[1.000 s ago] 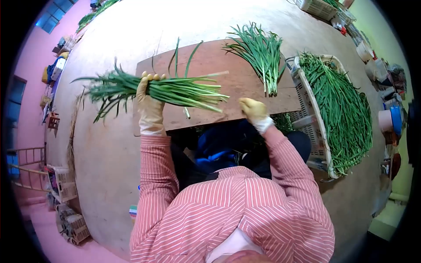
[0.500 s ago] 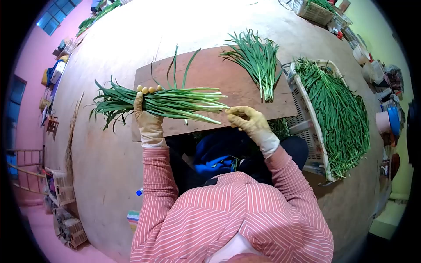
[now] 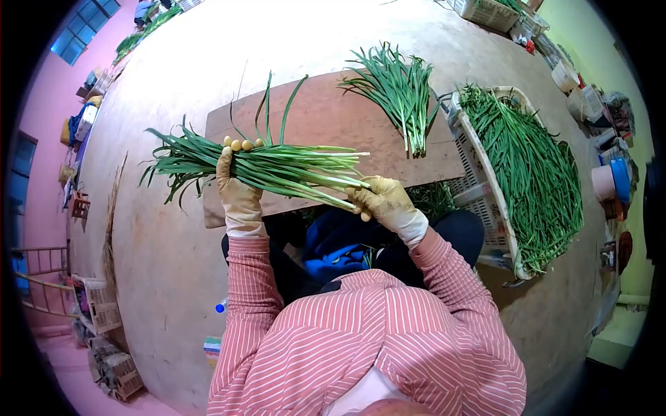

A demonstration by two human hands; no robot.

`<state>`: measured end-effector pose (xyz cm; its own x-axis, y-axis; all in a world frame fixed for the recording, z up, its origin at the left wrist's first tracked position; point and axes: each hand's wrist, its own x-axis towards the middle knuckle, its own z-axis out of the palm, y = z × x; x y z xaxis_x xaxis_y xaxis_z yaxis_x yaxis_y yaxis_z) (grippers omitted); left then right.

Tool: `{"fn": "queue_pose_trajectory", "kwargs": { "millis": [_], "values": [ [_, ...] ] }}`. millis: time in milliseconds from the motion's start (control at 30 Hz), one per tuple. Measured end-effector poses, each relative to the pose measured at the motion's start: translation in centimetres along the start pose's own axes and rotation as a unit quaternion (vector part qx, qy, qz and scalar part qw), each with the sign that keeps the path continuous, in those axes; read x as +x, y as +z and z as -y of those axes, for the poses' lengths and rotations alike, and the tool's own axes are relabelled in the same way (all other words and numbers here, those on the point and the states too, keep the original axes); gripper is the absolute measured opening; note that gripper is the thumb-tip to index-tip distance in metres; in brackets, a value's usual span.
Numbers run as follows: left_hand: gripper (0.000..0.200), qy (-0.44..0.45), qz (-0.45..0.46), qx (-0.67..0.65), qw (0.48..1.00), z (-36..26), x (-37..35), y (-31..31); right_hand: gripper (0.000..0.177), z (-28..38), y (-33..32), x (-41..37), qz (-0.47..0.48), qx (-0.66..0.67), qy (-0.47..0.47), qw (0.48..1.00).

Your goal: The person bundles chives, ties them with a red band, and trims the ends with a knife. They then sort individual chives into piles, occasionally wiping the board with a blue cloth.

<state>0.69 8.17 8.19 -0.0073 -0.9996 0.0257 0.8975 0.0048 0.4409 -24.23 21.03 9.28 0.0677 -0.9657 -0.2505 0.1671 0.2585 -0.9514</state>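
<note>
Head view: the gloved left hand (image 3: 239,187) is clamped around the middle of a bundle of green onions (image 3: 291,168), held level over the near edge of the wooden board (image 3: 333,118), probably so the stalks stay aligned. The gloved right hand (image 3: 385,201) pinches the bundle's white ends, seemingly to steady them. A loose pile of green onions (image 3: 402,90) lies on the board's far right corner, and a full plastic crate (image 3: 479,187) stands just right of it. The board sits on a bare concrete floor (image 3: 173,263); pink walls (image 3: 41,104) rise left of it.
</note>
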Motion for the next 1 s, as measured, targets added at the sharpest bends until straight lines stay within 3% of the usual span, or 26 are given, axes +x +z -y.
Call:
{"fn": "queue_pose_trajectory", "kwargs": {
  "millis": [67,267,333,400,467,567,633,733,800,833,933,1000],
  "values": [
    [0.02,0.006,-0.001,-0.006,1.0,0.0,0.1,-0.2,0.027,0.0,-0.9,-0.5,0.022,-0.002,0.018,1.0],
    [0.021,0.029,0.053,-0.025,0.998,-1.7,1.1,-2.2,0.038,0.5,-5.8,-2.5,-0.158,-0.072,0.043,0.984],
    [0.022,0.026,0.058,-0.033,0.997,-1.7,0.9,-2.1,0.044,-0.1,-5.7,-2.0,-0.161,-0.05,0.03,0.985],
    [0.023,0.032,0.064,-0.053,0.996,-1.2,0.5,-1.3,0.056,-0.9,-4.2,-0.6,-0.148,0.105,-0.148,0.972],
    [0.025,0.036,0.093,-0.06,0.993,-0.6,0.3,-0.9,0.081,-2.9,-3.9,0.7,-0.053,0.233,-0.111,0.965],
    [0.03,0.048,0.116,-0.035,0.991,0.1,-0.4,0.7,0.099,-2.6,-0.9,1.5,-0.013,0.336,-0.063,0.94],
    [0.037,0.056,0.136,0.009,0.989,0.1,-0.4,0.9,0.1,-1.3,0.5,1.4,0.003,0.32,-0.077,0.944],
    [0.042,0.035,0.138,-0.031,0.989,0.3,-0.9,1.0,0.098,-2.1,0.6,2.3,0.037,0.296,-0.107,0.949],
    [0.046,0.045,0.162,-0.014,0.986,0.3,-1.0,1.1,0.088,-2.6,0.7,2.6,-0.023,0.053,-0.255,0.965],
    [0.046,0.031,0.163,-0.031,0.986,0.3,-1.2,1.4,0.085,-1.8,1.0,2.4,-0.021,0.108,-0.202,0.973],
    [0.047,0.029,0.163,-0.033,0.986,0.5,-1.5,1.7,0.083,-1.5,1.4,2.2,0.006,0.047,-0.188,0.981],
    [0.047,0.012,0.17,-0.049,0.984,0.6,-1.5,1.5,0.083,-0.2,2.4,1.3,0.011,0.089,-0.172,0.981]
  ]
}}
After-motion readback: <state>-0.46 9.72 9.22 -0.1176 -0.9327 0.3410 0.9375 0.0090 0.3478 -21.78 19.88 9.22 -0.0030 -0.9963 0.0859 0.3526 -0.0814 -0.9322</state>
